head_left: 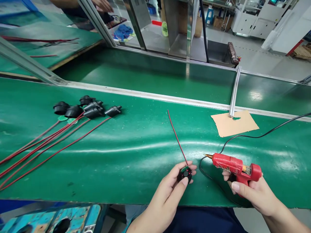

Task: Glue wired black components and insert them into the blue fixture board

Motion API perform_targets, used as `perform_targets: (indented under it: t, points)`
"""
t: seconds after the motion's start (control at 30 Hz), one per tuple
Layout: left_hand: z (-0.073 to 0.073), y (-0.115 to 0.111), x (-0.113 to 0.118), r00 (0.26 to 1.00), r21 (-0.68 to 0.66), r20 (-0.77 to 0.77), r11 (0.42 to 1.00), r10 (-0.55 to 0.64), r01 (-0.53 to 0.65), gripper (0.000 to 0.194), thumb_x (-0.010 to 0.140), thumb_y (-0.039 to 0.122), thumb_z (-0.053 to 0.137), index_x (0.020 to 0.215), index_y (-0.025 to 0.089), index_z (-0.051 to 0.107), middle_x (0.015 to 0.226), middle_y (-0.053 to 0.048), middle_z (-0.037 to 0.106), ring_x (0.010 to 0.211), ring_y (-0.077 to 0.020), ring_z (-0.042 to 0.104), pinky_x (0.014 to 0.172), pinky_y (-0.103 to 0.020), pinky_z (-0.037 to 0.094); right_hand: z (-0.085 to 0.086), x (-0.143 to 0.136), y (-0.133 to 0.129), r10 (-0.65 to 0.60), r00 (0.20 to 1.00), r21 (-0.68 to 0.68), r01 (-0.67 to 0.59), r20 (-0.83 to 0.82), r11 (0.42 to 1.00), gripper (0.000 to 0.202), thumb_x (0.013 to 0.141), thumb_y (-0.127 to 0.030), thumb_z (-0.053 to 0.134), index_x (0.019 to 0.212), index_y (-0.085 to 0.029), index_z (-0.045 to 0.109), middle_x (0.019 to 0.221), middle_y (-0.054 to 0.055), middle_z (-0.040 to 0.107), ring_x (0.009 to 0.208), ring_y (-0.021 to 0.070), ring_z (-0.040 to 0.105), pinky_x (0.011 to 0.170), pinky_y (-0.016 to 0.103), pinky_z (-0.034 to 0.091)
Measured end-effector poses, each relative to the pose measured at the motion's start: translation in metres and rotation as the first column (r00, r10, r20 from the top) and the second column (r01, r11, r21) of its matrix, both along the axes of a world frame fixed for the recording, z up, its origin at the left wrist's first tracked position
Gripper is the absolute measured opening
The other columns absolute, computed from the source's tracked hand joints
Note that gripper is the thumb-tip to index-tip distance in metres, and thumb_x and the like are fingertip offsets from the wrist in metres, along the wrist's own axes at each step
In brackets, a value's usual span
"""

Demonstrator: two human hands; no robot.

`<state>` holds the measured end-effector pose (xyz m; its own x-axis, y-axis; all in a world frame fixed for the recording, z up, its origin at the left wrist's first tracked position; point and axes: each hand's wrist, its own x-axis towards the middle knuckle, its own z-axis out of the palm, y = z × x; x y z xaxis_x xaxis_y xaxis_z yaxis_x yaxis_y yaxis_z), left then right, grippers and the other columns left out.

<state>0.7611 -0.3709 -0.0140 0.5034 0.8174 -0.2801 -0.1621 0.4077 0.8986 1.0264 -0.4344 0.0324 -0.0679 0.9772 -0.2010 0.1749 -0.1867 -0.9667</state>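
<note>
My left hand (171,191) pinches a small round black part (186,173) with a bit of green on it, close to the table's front edge. From it a thin red wire (177,136) runs away from me across the green mat. My right hand (252,191) is wrapped round the grip of a red hot glue gun (236,166). Its brass nozzle points left, a short way right of the black part and apart from it. The glue gun's black cord (262,133) loops behind it and off to the right.
At the left lie several black cylindrical parts (93,110) with long red wires (55,139) trailing to the front left. A torn cardboard piece (234,126) lies at the back right beneath an aluminium profile (235,92). Beyond the frame, another person's hand (103,5) shows.
</note>
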Motion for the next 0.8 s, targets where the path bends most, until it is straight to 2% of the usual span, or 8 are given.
perform_targets:
  t: [0.3,0.4,0.5,0.6,0.67,0.8]
  points:
    - [-0.003,-0.001,0.000,0.998,0.008,-0.039,0.998,-0.058,0.058,0.039,0.099,0.043,0.058,0.133,0.026,0.062,0.133,-0.011,0.068,0.119,-0.0294,0.065,0.095,-0.038,0.058,0.004,0.003,0.001,0.082,0.997,0.000,-0.082,0.002,0.997,0.027,0.091,-0.034,0.070,0.116,-0.025,0.069,0.101,0.008,0.069,0.087,0.0225,0.067,0.075,0.032,0.058]
    - [-0.005,-0.003,0.001,0.997,0.027,-0.058,0.998,-0.048,0.050,0.039,0.099,0.041,0.058,0.136,0.028,0.059,0.134,-0.011,0.066,0.121,-0.0297,0.064,0.097,-0.040,0.058,0.013,0.000,0.004,0.181,0.977,0.025,-0.184,0.111,0.983,0.016,0.091,-0.035,0.067,0.100,-0.022,0.070,0.093,0.008,0.065,0.084,0.0233,0.064,0.072,0.034,0.056]
    - [-0.006,-0.006,0.001,0.998,0.036,-0.059,0.999,-0.024,0.026,0.041,0.097,0.040,0.062,0.137,0.029,0.056,0.132,-0.011,0.067,0.119,-0.0295,0.064,0.098,-0.040,0.058,0.020,-0.004,0.005,0.242,0.941,0.059,-0.263,0.234,0.963,0.014,0.092,-0.033,0.065,0.085,-0.021,0.065,0.081,0.004,0.058,0.073,0.0193,0.058,0.065,0.031,0.051]
    - [-0.004,-0.005,0.003,1.000,-0.024,-0.030,1.000,-0.003,0.002,0.041,0.096,0.046,0.061,0.133,0.027,0.060,0.128,-0.011,0.069,0.115,-0.0294,0.066,0.092,-0.039,0.060,0.023,-0.006,0.004,0.279,0.904,0.102,-0.326,0.323,0.940,0.005,0.092,-0.026,0.066,0.094,-0.022,0.065,0.089,0.006,0.062,0.078,0.0198,0.061,0.068,0.031,0.053]
    - [-0.003,-0.003,0.006,1.000,-0.084,-0.008,0.996,0.000,0.000,0.041,0.097,0.052,0.057,0.125,0.024,0.066,0.119,-0.012,0.073,0.105,-0.0283,0.069,0.085,-0.038,0.062,0.022,-0.007,0.004,0.297,0.884,0.128,-0.362,0.360,0.923,0.011,0.091,-0.023,0.066,0.102,-0.022,0.066,0.096,0.008,0.065,0.084,0.0222,0.064,0.072,0.033,0.055]
    - [-0.001,0.002,0.012,1.000,-0.195,0.008,0.981,0.022,-0.020,0.048,0.094,0.058,0.058,0.114,0.018,0.074,0.104,-0.012,0.076,0.081,-0.0227,0.070,0.076,-0.037,0.063,0.020,-0.008,0.006,0.310,0.870,0.157,-0.392,0.384,0.907,0.015,0.090,-0.020,0.066,0.104,-0.023,0.069,0.096,0.009,0.068,0.085,0.0238,0.066,0.072,0.035,0.057]
